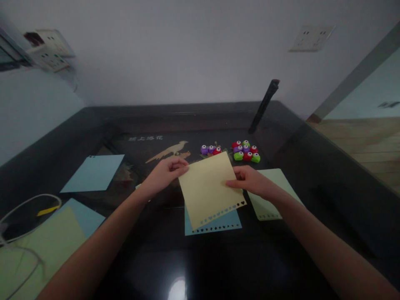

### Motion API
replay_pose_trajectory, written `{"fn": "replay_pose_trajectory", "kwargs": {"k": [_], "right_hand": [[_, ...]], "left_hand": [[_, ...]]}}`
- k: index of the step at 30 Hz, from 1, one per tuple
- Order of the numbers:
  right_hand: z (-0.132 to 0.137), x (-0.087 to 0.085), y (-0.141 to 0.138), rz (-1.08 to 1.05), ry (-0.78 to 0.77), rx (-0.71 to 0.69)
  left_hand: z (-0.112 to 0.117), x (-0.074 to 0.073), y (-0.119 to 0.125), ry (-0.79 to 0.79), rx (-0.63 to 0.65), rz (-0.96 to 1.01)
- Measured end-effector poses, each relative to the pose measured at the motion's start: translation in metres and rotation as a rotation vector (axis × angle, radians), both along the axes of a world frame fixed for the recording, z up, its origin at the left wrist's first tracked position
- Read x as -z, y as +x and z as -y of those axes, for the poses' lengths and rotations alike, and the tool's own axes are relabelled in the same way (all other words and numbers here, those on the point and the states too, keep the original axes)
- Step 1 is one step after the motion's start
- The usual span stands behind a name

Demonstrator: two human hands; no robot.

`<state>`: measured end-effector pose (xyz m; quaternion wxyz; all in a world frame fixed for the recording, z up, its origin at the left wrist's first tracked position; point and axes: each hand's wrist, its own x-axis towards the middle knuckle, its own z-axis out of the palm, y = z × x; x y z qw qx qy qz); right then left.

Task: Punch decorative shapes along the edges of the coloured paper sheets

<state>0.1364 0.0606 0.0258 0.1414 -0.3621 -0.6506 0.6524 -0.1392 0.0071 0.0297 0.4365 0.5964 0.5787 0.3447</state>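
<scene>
Both my hands hold a pale yellow paper sheet (210, 189) over the dark table (200, 258). My left hand (165, 173) pinches its upper left edge. My right hand (250, 181) pinches its right edge. A row of small punched shapes runs along the sheet's bottom edge. Under it lies a blue sheet (215, 225) with a punched row too. A light green sheet (271, 196) with a punched edge lies beneath my right wrist. Behind the yellow sheet sit small colourful craft punches, one group of purple and red punches (210, 149) and another of red, purple and green punches (246, 151).
Another blue sheet (93, 173) lies at left. Green and blue sheets (50, 241) overlap at the near left corner, beside a white cable (21, 208). A black rod (264, 106) leans at the table's back. Wall sockets (311, 38) sit on the wall.
</scene>
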Motion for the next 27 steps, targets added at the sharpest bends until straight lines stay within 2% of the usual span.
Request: {"fn": "replay_pose_trajectory", "kwargs": {"k": [2,4,9,16,20,22,27], "right_hand": [[0.001,-0.004,0.001,0.002,-0.022,0.062],[0.000,-0.006,0.003,-0.020,-0.036,0.138],[-0.003,-0.006,0.007,-0.028,-0.058,0.246],[-0.003,0.002,0.002,-0.010,-0.035,0.252],[-0.004,0.007,0.002,0.019,0.116,0.216],[-0.007,0.009,0.005,0.040,0.211,0.226],[-0.024,0.012,0.008,0.075,0.417,0.315]], "left_hand": [[0.001,0.003,0.003,-0.021,-0.041,0.087],[0.002,0.007,0.007,-0.058,-0.019,0.171],[0.011,0.020,0.024,-0.229,0.204,0.249],[0.022,0.031,0.042,-0.334,0.330,0.319],[0.022,0.034,0.040,-0.355,0.387,0.337],[0.021,0.035,0.040,-0.356,0.361,0.350],[0.017,0.044,0.038,-0.297,0.129,0.388]]}}
